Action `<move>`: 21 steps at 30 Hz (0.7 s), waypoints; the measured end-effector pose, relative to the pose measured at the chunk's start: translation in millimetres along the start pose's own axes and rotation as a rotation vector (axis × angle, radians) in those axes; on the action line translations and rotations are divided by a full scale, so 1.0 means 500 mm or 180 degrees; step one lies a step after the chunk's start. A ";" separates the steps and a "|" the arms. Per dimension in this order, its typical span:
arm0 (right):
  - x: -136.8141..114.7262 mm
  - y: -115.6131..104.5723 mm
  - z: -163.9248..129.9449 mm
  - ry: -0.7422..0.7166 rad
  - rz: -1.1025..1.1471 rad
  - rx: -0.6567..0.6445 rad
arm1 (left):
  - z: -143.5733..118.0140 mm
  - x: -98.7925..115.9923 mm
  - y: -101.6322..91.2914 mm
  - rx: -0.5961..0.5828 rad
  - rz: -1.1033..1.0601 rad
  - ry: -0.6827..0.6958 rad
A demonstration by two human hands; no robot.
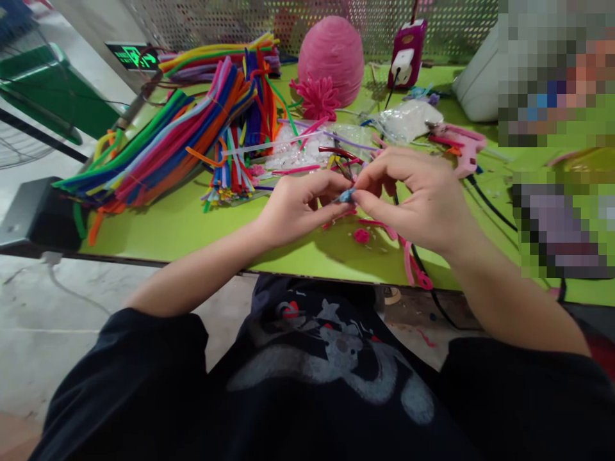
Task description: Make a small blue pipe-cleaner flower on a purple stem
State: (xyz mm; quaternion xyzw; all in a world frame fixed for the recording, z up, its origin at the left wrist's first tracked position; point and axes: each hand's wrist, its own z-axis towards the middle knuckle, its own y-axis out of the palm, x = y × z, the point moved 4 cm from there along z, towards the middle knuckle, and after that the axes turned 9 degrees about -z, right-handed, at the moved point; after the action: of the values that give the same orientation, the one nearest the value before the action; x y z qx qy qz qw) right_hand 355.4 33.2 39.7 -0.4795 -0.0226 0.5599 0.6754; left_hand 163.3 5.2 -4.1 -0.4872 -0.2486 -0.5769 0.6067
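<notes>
Clearly light and bendy, the blue pipe cleaner [346,195] sits pinched at its ends between my left hand [300,208] and right hand [418,198] fingers, near the table's [182,224] front edge.

Pipe cleaners [158,150] left of glue gun [461,148]

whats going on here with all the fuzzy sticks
A person seated at a green table pinches a small blue pipe cleaner piece between the left hand and the right hand, both grips closed on it. A big pile of pipe cleaners lies to the left, a pink glue gun to the right.
</notes>
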 end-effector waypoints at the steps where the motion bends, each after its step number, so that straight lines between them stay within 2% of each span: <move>1: 0.001 0.002 0.000 -0.0094 -0.0058 -0.0047 | 0.001 0.000 0.000 -0.0070 0.0179 0.0108; 4: 0.003 0.008 -0.002 -0.0344 -0.0350 -0.0106 | 0.001 0.006 0.001 -0.0214 0.0468 0.0434; 7: 0.001 0.010 -0.006 -0.0461 -0.0576 -0.0275 | -0.001 0.015 0.004 -0.0339 0.0537 0.0530; 10: 0.000 -0.009 -0.004 -0.0619 -0.0552 -0.0318 | -0.003 0.015 -0.003 -0.0539 0.0501 0.0371; 12: 0.012 -0.039 0.005 -0.0589 -0.0540 -0.0025 | -0.003 0.005 -0.021 -0.0565 0.0582 0.0172; 15: 0.060 -0.072 0.030 -0.0098 -0.0852 0.0390 | 0.002 -0.030 -0.063 -0.0289 0.0410 -0.0357; 17: 0.101 -0.061 0.048 0.0376 -0.1280 0.0149 | 0.004 -0.058 -0.085 -0.0066 -0.0061 -0.0757; 19: 0.130 -0.020 0.061 0.0736 -0.1689 -0.0543 | 0.005 -0.075 -0.099 0.0177 -0.0376 -0.0885; 21: 0.140 0.030 0.066 0.0963 -0.1930 -0.1213 | 0.005 -0.080 -0.110 0.0412 -0.0452 -0.0785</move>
State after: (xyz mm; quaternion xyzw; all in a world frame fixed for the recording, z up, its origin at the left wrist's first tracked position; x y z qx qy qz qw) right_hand 351.8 106.9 11.7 -0.6450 -0.1670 0.2436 0.7048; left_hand 103.6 33.4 -20.7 -0.4954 -0.3918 -0.5369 0.5594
